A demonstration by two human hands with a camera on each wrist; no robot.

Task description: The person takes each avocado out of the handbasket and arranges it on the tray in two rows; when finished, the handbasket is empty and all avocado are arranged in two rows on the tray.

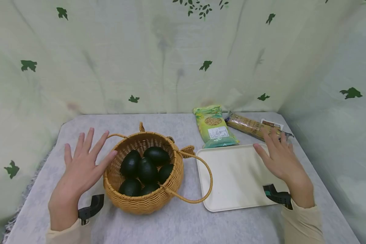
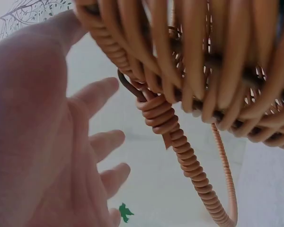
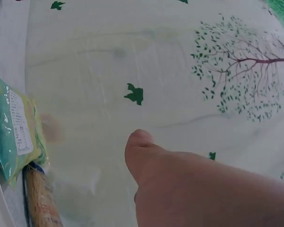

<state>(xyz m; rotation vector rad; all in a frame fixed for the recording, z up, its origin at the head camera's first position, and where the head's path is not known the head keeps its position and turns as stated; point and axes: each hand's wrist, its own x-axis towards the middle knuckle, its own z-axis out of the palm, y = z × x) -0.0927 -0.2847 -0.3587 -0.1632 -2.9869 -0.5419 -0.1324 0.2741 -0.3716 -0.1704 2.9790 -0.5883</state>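
Observation:
A wicker basket with loop handles holds several dark green avocados. My left hand is at the basket's left side with fingers spread, its thumb overlapping the rim in the head view. The left wrist view shows the basket's woven wall and a handle close beside that hand. Over the right part of a white tray, my right hand is held with fingers extended and nothing in it. Its fingertips overlap a long pack of noodle-like strands in the head view.
A green and yellow bag with a white label stands behind the tray, left of the long pack. The basket's right handle reaches over the tray's left edge. A pale curtain with green leaf prints hangs behind the grey-covered table.

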